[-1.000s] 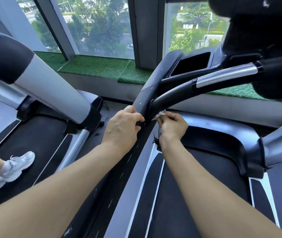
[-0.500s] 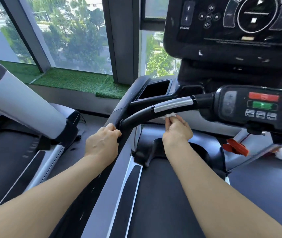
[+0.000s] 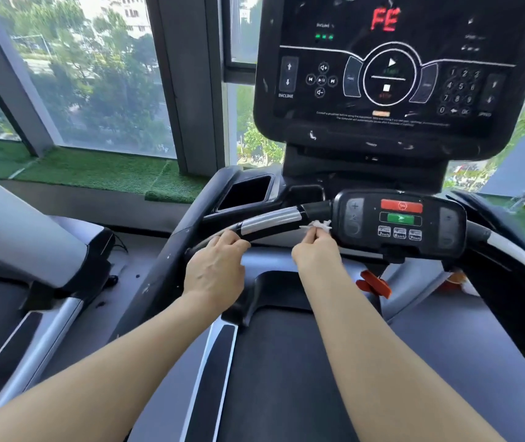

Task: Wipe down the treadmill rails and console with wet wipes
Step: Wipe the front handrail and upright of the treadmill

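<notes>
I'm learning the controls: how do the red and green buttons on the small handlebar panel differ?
The red button sits above the green button. The red button bears a round symbol, the green button an arrow-like one. Both are wide bars on the same handlebar panel.

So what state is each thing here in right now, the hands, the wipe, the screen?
Left hand: grips the curved black handrail.
Right hand: fingers pinch the crumpled white wet wipe against the handrail, beside the small button panel.
Large black console screen: powered, red "FE" showing.
Orange safety clip: hanging below the panel.
</notes>
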Available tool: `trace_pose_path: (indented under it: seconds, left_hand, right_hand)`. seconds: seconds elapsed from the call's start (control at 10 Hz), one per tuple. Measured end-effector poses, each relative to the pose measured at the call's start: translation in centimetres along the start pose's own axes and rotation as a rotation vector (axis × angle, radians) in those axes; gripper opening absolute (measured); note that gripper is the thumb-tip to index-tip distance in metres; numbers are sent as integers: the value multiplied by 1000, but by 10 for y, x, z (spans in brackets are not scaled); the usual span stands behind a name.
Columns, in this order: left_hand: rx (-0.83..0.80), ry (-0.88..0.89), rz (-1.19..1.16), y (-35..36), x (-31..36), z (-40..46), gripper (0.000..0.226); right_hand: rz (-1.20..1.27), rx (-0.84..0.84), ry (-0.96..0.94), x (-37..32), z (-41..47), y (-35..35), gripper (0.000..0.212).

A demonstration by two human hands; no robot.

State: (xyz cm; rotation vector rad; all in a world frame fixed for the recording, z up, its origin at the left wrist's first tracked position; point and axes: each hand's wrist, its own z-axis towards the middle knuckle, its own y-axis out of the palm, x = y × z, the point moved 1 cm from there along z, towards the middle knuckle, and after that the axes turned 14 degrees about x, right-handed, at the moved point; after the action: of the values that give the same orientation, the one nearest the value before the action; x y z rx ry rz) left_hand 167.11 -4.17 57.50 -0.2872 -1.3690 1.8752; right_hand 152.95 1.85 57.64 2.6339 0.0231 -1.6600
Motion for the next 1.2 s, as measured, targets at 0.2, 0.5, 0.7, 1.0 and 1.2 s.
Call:
trace_pose_path:
  seconds: [0.2, 0.5, 0.7, 1.0, 1.2]
  left_hand:
    - [2, -32, -24, -1, -15, -3, 41]
    - [-18, -69, -35, 3, -24, 0, 43]
    - [-37, -113, -24, 3, -32, -5, 39]
    - [-9, -184, -2, 0, -66, -23, 42]
    - [-13, -245, 7, 0, -91, -37, 42]
  right_hand:
    - [392, -26, 100, 10, -4, -4, 20]
    - [314, 241, 87, 8, -14, -9, 20]
    - [-90, -71, -311, 9, -38, 27, 26]
    - [-511, -56, -1014, 31, -34, 40, 17]
    - [-644, -149, -1354, 61, -37, 65, 12]
